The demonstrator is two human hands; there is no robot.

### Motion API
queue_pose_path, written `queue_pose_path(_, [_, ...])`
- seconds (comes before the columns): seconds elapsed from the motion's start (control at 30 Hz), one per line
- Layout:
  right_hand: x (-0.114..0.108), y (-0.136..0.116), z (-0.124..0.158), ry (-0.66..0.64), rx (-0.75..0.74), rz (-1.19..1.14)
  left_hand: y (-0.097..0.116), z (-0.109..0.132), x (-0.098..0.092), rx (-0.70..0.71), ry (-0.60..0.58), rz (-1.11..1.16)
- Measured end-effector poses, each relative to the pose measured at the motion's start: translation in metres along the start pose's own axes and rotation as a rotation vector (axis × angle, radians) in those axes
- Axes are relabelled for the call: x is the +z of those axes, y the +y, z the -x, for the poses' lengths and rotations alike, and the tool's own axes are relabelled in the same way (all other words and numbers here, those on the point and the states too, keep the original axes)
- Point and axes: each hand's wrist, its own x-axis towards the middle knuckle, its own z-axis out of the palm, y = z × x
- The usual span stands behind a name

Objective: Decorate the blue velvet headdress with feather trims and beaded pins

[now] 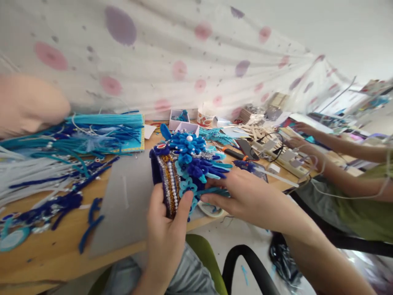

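My left hand [167,233] grips the lower edge of a wide blue decorated band [172,180], thumb in front. Gold, silver and pearl-like trim runs along the band, with a blue pipe-cleaner flower [187,143] on top and small light-blue loops beside the trim. At the band's right side, my right hand [245,190] has its fingers closed around teal pipe cleaners [216,191]; their tips are partly hidden. Darker blue fringe sticks out above those fingers. Behind the right hand lies a roll of tape [210,209] near the table edge.
A grey mat [123,205] lies on the wooden table. Blue and white pipe cleaners [104,119] are heaped at left, below a person's partly visible head. A blue glue gun [248,166], orange-handled pliers [235,154] and power strips stand right, near another person's arms [334,164].
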Motion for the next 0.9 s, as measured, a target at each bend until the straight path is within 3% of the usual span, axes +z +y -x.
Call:
queue_pose_path(0.13, [-0.009, 0.002, -0.001, -0.114, 0.011, -0.056, -0.005, -0.006, -0.001, 0.07, -0.032, -0.066])
queue_pose_path(0.27, [-0.007, 0.0, -0.006, -0.145, 0.031, -0.088, -0.007, -0.008, 0.001, 0.091, -0.061, -0.05])
queue_pose_path(0.37, [0.001, 0.0, -0.008, -0.088, 0.025, -0.053, -0.008, -0.009, 0.001, 0.118, -0.079, -0.052])
queue_pose_path(0.53, [0.013, 0.005, -0.007, 0.03, -0.126, -0.046, -0.011, -0.007, -0.001, 0.179, -0.063, -0.115])
queue_pose_path(0.73, [0.026, 0.007, -0.004, 0.179, -0.258, -0.102, -0.019, -0.002, 0.0, 0.241, 0.069, -0.122])
queue_pose_path(0.8, [0.029, 0.004, -0.003, 0.209, -0.257, -0.1, -0.019, -0.002, -0.002, 0.179, 0.113, -0.086])
queue_pose_path(0.9, [0.03, 0.001, 0.0, 0.24, -0.308, -0.108, -0.014, -0.005, -0.01, -0.038, 0.017, 0.039])
